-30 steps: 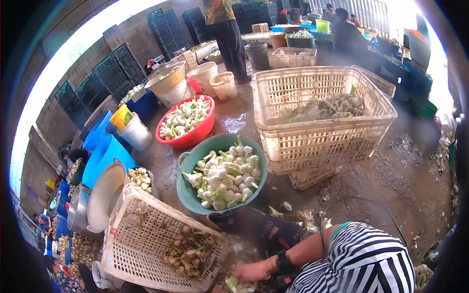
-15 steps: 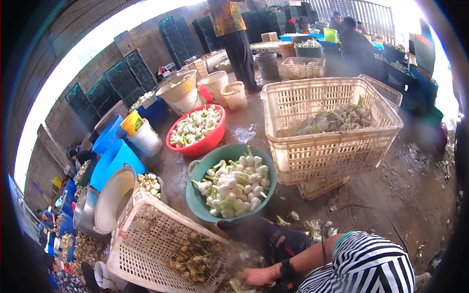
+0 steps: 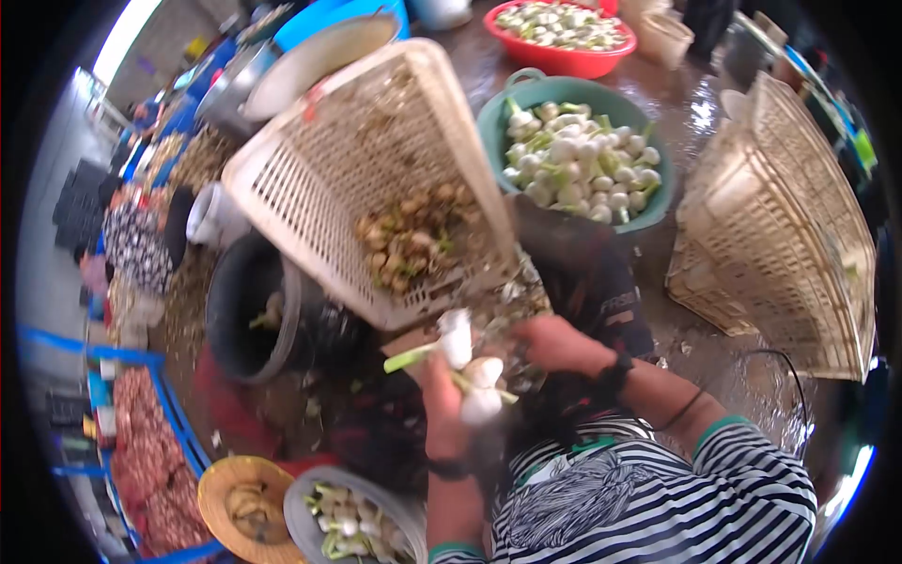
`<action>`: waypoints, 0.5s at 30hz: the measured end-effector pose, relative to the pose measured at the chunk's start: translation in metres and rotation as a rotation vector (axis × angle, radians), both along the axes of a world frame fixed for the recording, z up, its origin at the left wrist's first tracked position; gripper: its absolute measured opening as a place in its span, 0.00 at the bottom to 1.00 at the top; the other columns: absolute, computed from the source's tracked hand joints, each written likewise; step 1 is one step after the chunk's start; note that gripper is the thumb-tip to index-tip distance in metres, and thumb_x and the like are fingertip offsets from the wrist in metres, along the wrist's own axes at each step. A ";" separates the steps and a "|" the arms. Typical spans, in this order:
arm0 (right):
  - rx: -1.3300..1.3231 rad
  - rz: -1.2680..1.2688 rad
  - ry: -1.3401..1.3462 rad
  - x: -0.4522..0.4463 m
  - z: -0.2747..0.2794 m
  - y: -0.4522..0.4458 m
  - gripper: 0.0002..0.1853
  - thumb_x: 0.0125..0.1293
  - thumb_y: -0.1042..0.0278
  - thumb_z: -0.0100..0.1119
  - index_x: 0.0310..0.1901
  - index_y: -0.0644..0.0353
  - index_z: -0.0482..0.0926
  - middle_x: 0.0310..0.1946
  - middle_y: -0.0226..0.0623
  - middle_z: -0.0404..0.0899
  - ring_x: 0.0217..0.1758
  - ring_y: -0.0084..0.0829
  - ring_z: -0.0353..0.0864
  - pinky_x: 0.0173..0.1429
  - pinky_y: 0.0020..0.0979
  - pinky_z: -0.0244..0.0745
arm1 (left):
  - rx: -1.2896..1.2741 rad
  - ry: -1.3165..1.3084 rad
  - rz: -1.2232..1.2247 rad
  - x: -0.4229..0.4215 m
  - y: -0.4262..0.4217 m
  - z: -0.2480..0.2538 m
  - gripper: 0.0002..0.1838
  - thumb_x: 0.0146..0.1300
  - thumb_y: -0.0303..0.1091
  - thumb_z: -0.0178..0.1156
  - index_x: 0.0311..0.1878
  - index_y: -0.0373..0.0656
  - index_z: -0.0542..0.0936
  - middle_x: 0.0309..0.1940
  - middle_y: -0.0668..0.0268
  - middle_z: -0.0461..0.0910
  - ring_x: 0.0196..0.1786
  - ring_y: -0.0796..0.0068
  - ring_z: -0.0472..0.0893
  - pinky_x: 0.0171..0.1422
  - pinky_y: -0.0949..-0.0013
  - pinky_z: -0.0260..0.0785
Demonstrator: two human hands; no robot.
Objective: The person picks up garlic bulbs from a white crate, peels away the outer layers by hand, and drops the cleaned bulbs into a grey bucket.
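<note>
Far left, we log a person in a spotted top [image 3: 139,246], and lower down a reddish heap [image 3: 152,461] bordered by blue edging; too small to tell what it is made of. Next, a black bucket [image 3: 225,315] with a little plant matter inside. Near the bottom edge, a round yellow container [image 3: 218,508] holding pale pieces, then a grey-white tub [image 3: 399,508] with white bulbs and green stems in it. Above these, we have a tilted off-white slotted crate [image 3: 310,221], brownish rooty bulbs [image 3: 413,242] gathered toward its lower end. The left hand [image 3: 442,390] is just below the crate, closed around a few garlic bulbs [image 3: 482,372]; white heads poke out on one side, a green stem [image 3: 410,357] on the other. The right hand [image 3: 562,346] is beside them, apart from the bulbs; it's blurred, so we can't tell whether it is open or gripping. Beyond it, a green basin [image 3: 660,193] full of white bulbs with short stems, and a red basin [image 3: 564,64] behind it, also full. Far right, pale slotted crates [image 3: 785,244] stand on the wet floor [image 3: 700,352].
</note>
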State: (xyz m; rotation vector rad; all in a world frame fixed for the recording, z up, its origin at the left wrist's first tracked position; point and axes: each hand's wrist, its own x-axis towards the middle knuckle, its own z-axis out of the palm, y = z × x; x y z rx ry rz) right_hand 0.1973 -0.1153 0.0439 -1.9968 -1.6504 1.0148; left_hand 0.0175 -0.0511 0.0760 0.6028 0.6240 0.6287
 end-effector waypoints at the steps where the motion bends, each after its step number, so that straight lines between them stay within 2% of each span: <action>1: 0.119 -0.093 0.382 0.001 0.012 0.003 0.22 0.59 0.64 0.59 0.54 0.62 0.74 0.40 0.42 0.80 0.42 0.36 0.79 0.46 0.35 0.74 | 0.048 0.051 0.052 0.002 0.000 -0.003 0.20 0.70 0.45 0.47 0.55 0.40 0.71 0.36 0.58 0.79 0.33 0.71 0.80 0.32 0.67 0.75; 2: 0.231 -0.205 0.763 0.002 0.024 0.005 0.22 0.59 0.65 0.59 0.55 0.64 0.73 0.42 0.38 0.79 0.44 0.29 0.78 0.47 0.31 0.73 | 0.098 0.102 0.090 0.004 0.000 -0.006 0.20 0.70 0.45 0.48 0.55 0.40 0.71 0.35 0.59 0.79 0.32 0.72 0.80 0.31 0.68 0.75; 3: 0.200 -0.180 0.873 0.000 0.037 0.007 0.22 0.60 0.67 0.59 0.55 0.65 0.72 0.43 0.36 0.78 0.45 0.27 0.76 0.48 0.30 0.72 | 0.270 0.232 0.090 0.006 -0.002 -0.005 0.21 0.70 0.45 0.48 0.58 0.38 0.70 0.39 0.60 0.79 0.36 0.74 0.80 0.37 0.71 0.74; 4: 0.171 -0.160 0.978 -0.003 0.050 0.011 0.21 0.60 0.69 0.58 0.55 0.67 0.72 0.44 0.35 0.76 0.46 0.25 0.74 0.48 0.28 0.71 | 0.465 0.132 0.125 0.013 0.000 -0.008 0.23 0.70 0.42 0.49 0.61 0.37 0.67 0.44 0.61 0.78 0.43 0.76 0.78 0.46 0.75 0.71; 5: 0.142 -0.141 1.082 -0.005 0.056 0.012 0.21 0.61 0.70 0.58 0.55 0.68 0.71 0.46 0.33 0.75 0.47 0.22 0.72 0.49 0.27 0.70 | 0.508 0.150 0.067 0.011 0.003 -0.007 0.23 0.69 0.39 0.51 0.62 0.37 0.67 0.47 0.62 0.77 0.45 0.76 0.76 0.49 0.74 0.69; 6: 0.187 -0.165 0.983 -0.006 0.052 0.014 0.21 0.61 0.71 0.58 0.55 0.68 0.71 0.46 0.33 0.75 0.47 0.23 0.72 0.49 0.27 0.70 | 0.552 0.168 0.009 0.008 0.007 -0.006 0.23 0.68 0.36 0.52 0.62 0.36 0.67 0.49 0.62 0.76 0.48 0.76 0.75 0.52 0.74 0.67; 8: 0.261 -0.194 0.788 -0.011 0.040 0.018 0.20 0.61 0.72 0.58 0.55 0.68 0.71 0.46 0.34 0.75 0.47 0.23 0.72 0.49 0.27 0.71 | 0.708 0.363 0.065 0.003 0.011 -0.017 0.20 0.68 0.33 0.52 0.61 0.36 0.69 0.50 0.65 0.75 0.49 0.78 0.74 0.53 0.73 0.68; 9: 0.392 -0.203 0.650 -0.016 0.036 0.020 0.22 0.55 0.78 0.60 0.54 0.68 0.72 0.43 0.38 0.76 0.44 0.29 0.77 0.47 0.30 0.73 | 0.780 0.472 0.098 -0.001 0.012 -0.024 0.19 0.68 0.31 0.52 0.60 0.35 0.70 0.51 0.67 0.75 0.49 0.79 0.74 0.53 0.73 0.68; 12: 0.687 -0.096 0.058 -0.027 0.027 0.023 0.22 0.46 0.82 0.58 0.48 0.65 0.76 0.34 0.40 0.76 0.35 0.40 0.78 0.38 0.34 0.74 | 0.635 0.433 0.234 0.001 0.003 -0.037 0.18 0.67 0.31 0.53 0.58 0.35 0.71 0.49 0.68 0.75 0.48 0.81 0.73 0.51 0.73 0.68; 13: 0.711 -0.087 -0.001 -0.032 0.025 0.021 0.24 0.38 0.84 0.56 0.44 0.63 0.77 0.32 0.43 0.74 0.36 0.46 0.77 0.37 0.38 0.74 | 0.540 0.460 0.260 0.004 0.001 -0.026 0.18 0.68 0.33 0.51 0.57 0.35 0.72 0.48 0.67 0.76 0.47 0.79 0.75 0.50 0.73 0.69; 15: 0.793 -0.045 -0.083 -0.036 0.024 0.021 0.23 0.38 0.83 0.56 0.42 0.61 0.77 0.32 0.42 0.75 0.35 0.44 0.78 0.36 0.37 0.74 | 0.197 0.266 0.316 0.009 0.003 -0.022 0.18 0.69 0.36 0.50 0.57 0.36 0.72 0.47 0.66 0.76 0.45 0.77 0.76 0.50 0.73 0.70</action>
